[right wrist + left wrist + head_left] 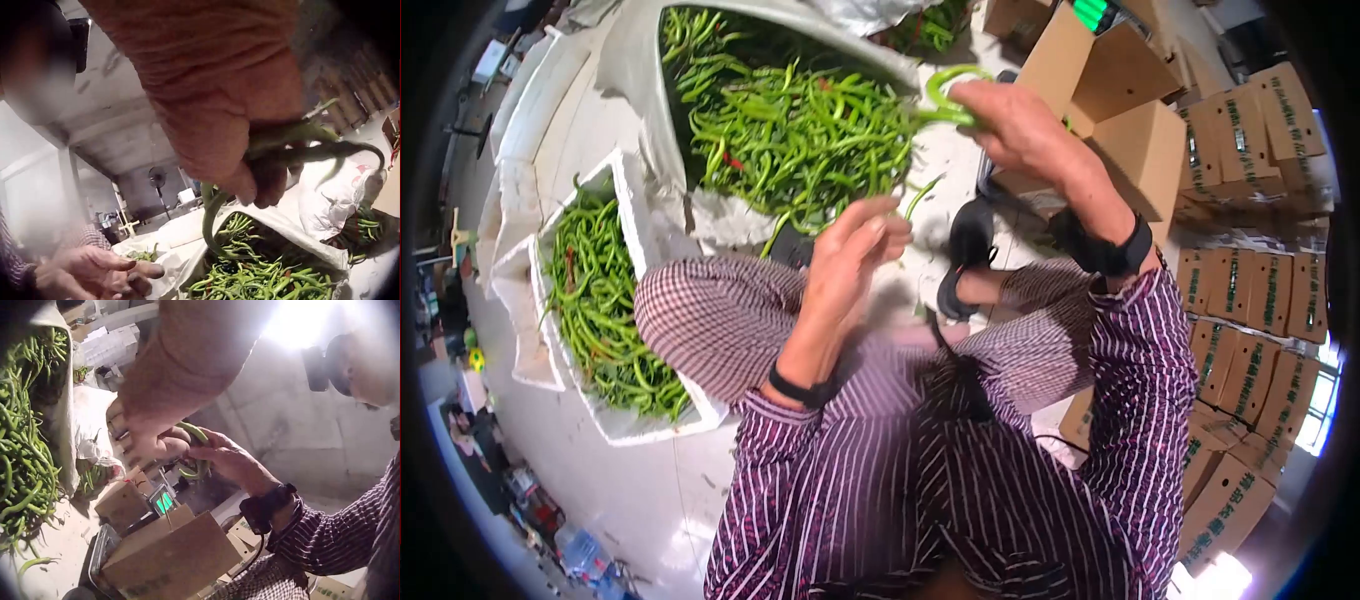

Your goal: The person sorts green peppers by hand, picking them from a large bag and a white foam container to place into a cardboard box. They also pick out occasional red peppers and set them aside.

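Observation:
In the head view my right hand point(1025, 130) grips a few long green chili peppers point(940, 88), which stick out past the fingers. The right wrist view shows these chili peppers point(215, 225) curving down from under the hand. My left hand point(855, 250), its fingers loosely bent, hovers above the lap by the near edge of a chili heap point(800, 130). Seen from the right wrist, the left hand point(100, 275) holds nothing. The heap lies in a large open white sack point(630, 60), just beyond both hands.
A white foam box point(632, 215) of green chilies stands at left. An open cardboard box point(1145, 150) is at right, close to the right forearm, with a green-lit display point(1090, 12) behind it. Stacked printed cartons point(1250, 290) line the far right. Loose chilies point(37, 562) lie beside the heap.

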Demonstrator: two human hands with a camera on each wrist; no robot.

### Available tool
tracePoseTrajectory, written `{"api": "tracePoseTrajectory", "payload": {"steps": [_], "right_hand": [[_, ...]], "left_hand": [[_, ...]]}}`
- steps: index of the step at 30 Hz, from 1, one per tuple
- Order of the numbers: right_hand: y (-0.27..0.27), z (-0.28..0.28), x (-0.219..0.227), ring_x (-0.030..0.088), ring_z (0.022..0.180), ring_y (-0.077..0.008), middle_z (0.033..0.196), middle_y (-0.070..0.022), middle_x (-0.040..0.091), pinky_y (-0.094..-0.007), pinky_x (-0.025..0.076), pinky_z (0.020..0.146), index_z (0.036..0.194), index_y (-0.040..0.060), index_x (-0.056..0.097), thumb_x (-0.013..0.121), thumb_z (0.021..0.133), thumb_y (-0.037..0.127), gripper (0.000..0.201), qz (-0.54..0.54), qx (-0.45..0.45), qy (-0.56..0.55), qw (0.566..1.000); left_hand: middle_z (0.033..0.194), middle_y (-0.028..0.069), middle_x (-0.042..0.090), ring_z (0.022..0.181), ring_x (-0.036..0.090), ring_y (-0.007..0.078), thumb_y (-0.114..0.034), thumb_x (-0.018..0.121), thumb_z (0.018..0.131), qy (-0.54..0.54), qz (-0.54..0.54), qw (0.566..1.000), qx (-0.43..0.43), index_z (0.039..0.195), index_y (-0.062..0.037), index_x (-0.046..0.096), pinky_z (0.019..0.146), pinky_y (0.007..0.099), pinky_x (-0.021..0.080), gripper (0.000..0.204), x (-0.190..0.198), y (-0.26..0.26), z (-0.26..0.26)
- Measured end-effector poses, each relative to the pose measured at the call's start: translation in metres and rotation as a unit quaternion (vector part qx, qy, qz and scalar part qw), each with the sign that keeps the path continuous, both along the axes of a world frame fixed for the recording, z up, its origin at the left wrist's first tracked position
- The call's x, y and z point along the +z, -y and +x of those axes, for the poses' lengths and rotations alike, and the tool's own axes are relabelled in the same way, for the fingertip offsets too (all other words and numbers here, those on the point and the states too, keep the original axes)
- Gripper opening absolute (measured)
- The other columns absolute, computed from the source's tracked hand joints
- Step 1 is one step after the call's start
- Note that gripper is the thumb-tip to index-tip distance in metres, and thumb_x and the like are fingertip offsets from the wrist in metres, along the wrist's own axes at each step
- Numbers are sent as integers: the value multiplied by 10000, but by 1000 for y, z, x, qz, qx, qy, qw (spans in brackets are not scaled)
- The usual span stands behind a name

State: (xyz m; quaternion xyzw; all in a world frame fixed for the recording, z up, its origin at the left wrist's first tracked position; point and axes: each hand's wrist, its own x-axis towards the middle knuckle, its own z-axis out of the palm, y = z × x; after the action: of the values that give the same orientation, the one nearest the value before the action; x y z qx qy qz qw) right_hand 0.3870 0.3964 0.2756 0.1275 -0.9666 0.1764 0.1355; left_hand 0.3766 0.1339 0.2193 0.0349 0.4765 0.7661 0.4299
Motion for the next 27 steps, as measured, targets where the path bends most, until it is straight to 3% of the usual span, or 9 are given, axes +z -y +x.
{"api": "tracePoseTrajectory", "payload": {"steps": [1, 7, 12, 15, 16, 18, 21, 22, 27], "right_hand": [[5, 4, 24, 594, 860, -390, 892, -161, 613, -496, 470, 733, 1056, 65, 517, 558, 738, 5, 327, 54, -30, 114, 992], [12, 34, 56, 557, 771, -198, 765, -15, 516, -313, 389, 703, 945, 118, 533, 544, 769, 40, 193, 193, 31, -52, 979], [-11, 42, 90, 577, 796, -211, 864, -34, 581, -328, 441, 726, 1035, 90, 578, 581, 763, 98, 272, 236, 45, -23, 970], [-83, 34, 106, 605, 846, -196, 923, -29, 624, -299, 470, 736, 1083, 69, 593, 575, 794, 53, 289, 72, -39, 79, 993], [-107, 35, 114, 606, 825, -152, 938, -25, 645, -266, 483, 746, 1145, 46, 585, 574, 844, 74, 303, -85, -64, 97, 990], [-124, 47, 141, 620, 763, -101, 966, -31, 664, -236, 516, 748, 1209, 8, 566, 599, 895, 120, 335, -305, -163, 153, 926], [-128, 80, 136, 633, 733, -96, 971, -59, 658, -197, 533, 665, 1172, -17, 541, 607, 918, 186, 332, -614, -138, 140, 764], [-129, 89, 128, 648, 771, -125, 1028, -158, 634, -219, 571, 635, 1218, -28, 470, 587, 924, 165, 370, -662, -108, 125, 731], [-124, 125, 91, 661, 834, -170, 1076, -216, 623, -222, 570, 629, 1194, -47, 483, 518, 960, 149, 308, -765, -106, 83, 630]], "left_hand": [[985, 127, 626, 907, 608, 192, -186, 544, 928, 6, 4, 1000, 4, 1228, 48, 509, 815, 285, 479, 382, 4, 1, 1], [943, 90, 618, 859, 607, 169, -137, 544, 926, 43, 18, 998, 35, 1201, 40, 518, 771, 266, 494, 328, 25, 14, 7], [904, 82, 614, 822, 610, 169, -132, 546, 925, 63, 32, 997, 42, 1182, 33, 524, 704, 260, 509, 306, 30, 29, 13], [893, 85, 610, 786, 599, 175, -120, 541, 923, 93, 45, 993, 50, 1169, 37, 518, 670, 271, 500, 293, 41, 37, 17], [893, 85, 610, 786, 599, 175, -120, 541, 923, 88, 50, 994, 43, 1169, 37, 518, 670, 271, 500, 293, 43, 42, 20], [871, 88, 603, 751, 594, 182, -109, 537, 920, 83, 50, 995, 35, 1152, 37, 520, 659, 267, 489, 275, 48, 45, 24], [861, 120, 587, 706, 564, 180, -118, 537, 915, 99, 60, 992, 55, 1161, 56, 507, 617, 268, 489, 302, 63, 37, 33], [861, 120, 587, 706, 564, 180, -118, 537, 915, 98, 61, 992, 42, 1161, 56, 507, 617, 268, 489, 302, 69, 35, 35], [840, 130, 599, 758, 595, 214, -102, 549, 911, 75, 84, 994, 15, 1142, 69, 506, 632, 273, 502, 291, 92, 32, 27]]}}
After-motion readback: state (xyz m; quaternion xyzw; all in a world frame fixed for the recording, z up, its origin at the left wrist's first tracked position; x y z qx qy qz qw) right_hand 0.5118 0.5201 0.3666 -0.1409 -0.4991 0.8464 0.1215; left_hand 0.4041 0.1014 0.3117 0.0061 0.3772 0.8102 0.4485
